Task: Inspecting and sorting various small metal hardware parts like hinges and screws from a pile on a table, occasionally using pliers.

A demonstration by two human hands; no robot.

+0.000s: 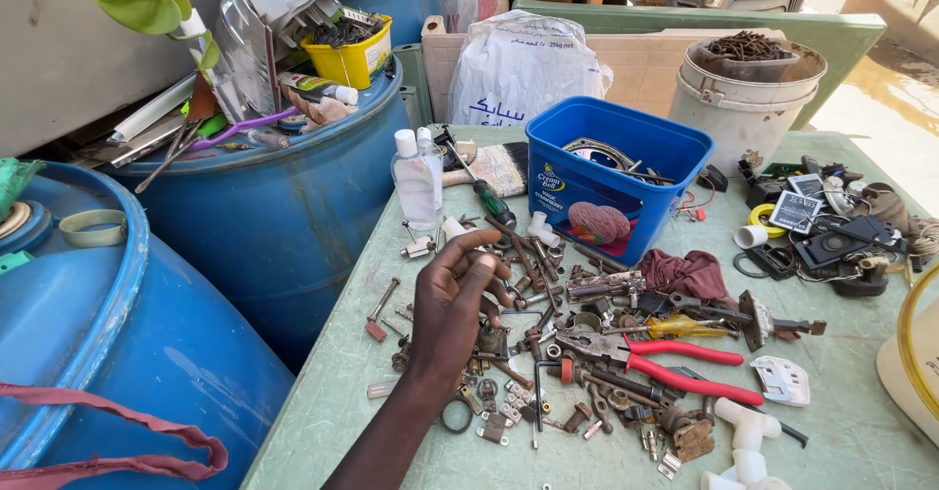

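My left hand [453,304] reaches over a pale green table [323,402], fingers bent and close together, hovering on a scatter of rusty bolts, nuts and small metal parts [528,353]. Whether it pinches a small piece I cannot tell. Red-handled pliers [675,363] lie just right of the hand. A blue plastic tub [626,172] with metal bits inside stands beyond the pile. A screwdriver with a green and black handle [486,197] and a paintbrush [494,164] lie behind the hand. My right hand is out of view.
Two blue drums [284,216] [88,353] stand left of the table, one topped with clutter and a yellow tub [352,55]. Clear bottles [416,179], a white sack [514,65], a white bucket of rusty scrap [748,89], black electrical parts [831,241] and white pipe fittings [748,441] surround the pile.
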